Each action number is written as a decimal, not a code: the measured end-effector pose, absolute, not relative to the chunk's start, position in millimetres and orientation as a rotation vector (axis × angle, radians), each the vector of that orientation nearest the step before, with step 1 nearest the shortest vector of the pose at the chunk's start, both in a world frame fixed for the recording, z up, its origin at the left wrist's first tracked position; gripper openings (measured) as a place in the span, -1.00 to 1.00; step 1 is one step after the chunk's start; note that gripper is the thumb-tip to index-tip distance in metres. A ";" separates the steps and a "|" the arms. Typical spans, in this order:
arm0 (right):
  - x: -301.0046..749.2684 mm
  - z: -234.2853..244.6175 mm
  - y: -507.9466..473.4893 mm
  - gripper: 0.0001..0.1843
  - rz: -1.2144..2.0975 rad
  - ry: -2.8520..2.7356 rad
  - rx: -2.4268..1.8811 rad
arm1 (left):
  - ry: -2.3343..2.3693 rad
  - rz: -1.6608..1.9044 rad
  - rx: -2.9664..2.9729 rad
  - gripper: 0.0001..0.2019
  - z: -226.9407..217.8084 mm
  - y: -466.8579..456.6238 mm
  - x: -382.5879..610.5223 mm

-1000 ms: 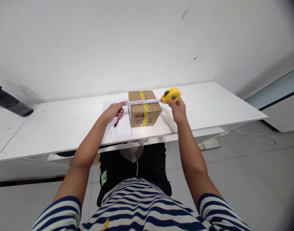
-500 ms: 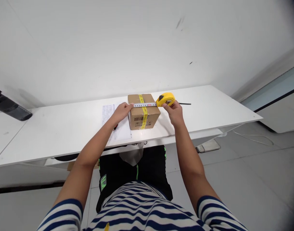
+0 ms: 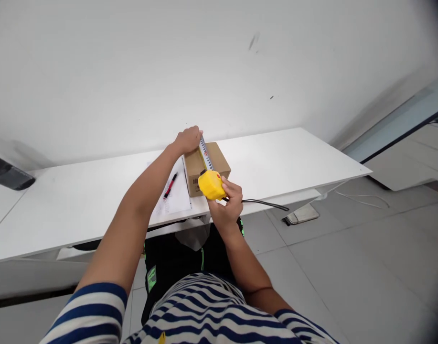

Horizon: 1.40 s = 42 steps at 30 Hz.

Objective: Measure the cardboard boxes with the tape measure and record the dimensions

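Observation:
A brown cardboard box with a yellow tape stripe stands near the front edge of the white table. My right hand is closed round the yellow tape measure case at the box's near side. The white tape blade runs from the case across the box top to its far edge. My left hand is closed on the blade's end there, pressing it at the box's back edge. A black strap trails from the case to the right.
A printed sheet of paper lies left of the box with a red pen on it. A black object rests at the table's far left. A wall stands right behind the table. Grey floor tiles and a cable lie to the right.
The tape was stretched left to right over the box; now it runs front to back. My right hand brought the case to the near side, and my left hand went to the far edge.

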State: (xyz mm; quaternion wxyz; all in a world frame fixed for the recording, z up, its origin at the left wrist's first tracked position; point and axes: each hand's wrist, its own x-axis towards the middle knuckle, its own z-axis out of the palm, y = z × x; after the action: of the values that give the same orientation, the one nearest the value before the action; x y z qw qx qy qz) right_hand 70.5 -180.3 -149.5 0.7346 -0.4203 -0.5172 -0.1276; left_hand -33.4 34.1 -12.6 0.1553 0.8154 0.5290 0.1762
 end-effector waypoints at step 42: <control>67.1 -198.2 -193.2 -0.24 0.563 -0.470 -1.122 | 1.115 0.137 2.442 0.16 -32.3 -48.5 -80.9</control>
State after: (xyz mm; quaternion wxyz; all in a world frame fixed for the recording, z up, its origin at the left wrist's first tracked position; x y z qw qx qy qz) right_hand 67.1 -193.2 -198.2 0.7836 -0.5199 -0.2179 0.2610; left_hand -80.9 -48.5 -32.3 0.2248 0.8852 0.4043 0.0498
